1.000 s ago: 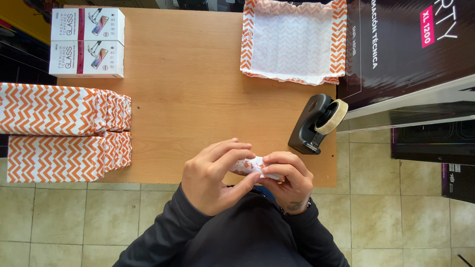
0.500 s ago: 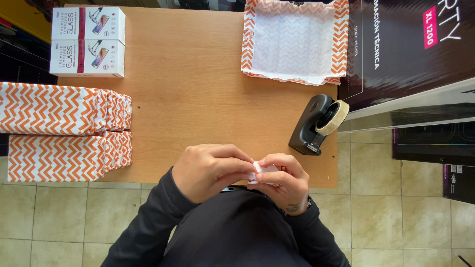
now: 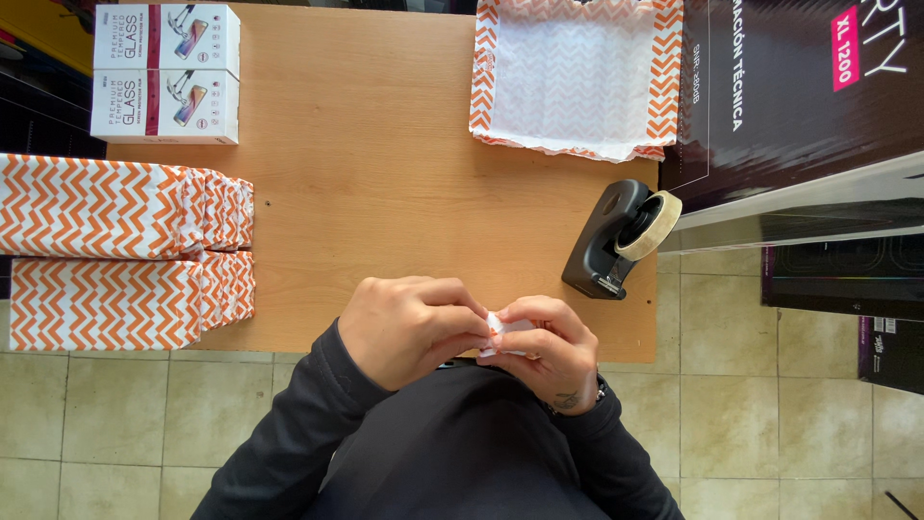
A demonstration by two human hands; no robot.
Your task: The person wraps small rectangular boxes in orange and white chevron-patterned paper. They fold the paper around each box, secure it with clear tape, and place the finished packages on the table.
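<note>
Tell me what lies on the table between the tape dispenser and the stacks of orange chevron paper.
Nothing: in the head view, only bare wooden table separates the tape dispenser from the chevron paper stacks.

Wooden table (image 3: 385, 173): light-brown top, evenly lit. Beige tiled floor (image 3: 770, 385) below and to the right of the table. Large dark carton (image 3: 799, 106) against the table's right edge; smaller dark boxes (image 3: 847, 279) on the floor beneath it.

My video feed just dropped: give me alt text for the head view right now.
Both hands, left hand and right hand, pinch a small white-and-orange folded paper piece at the near edge of a light wooden table. A black tape dispenser sits right; stacked orange-zigzag paper packets left.
</note>
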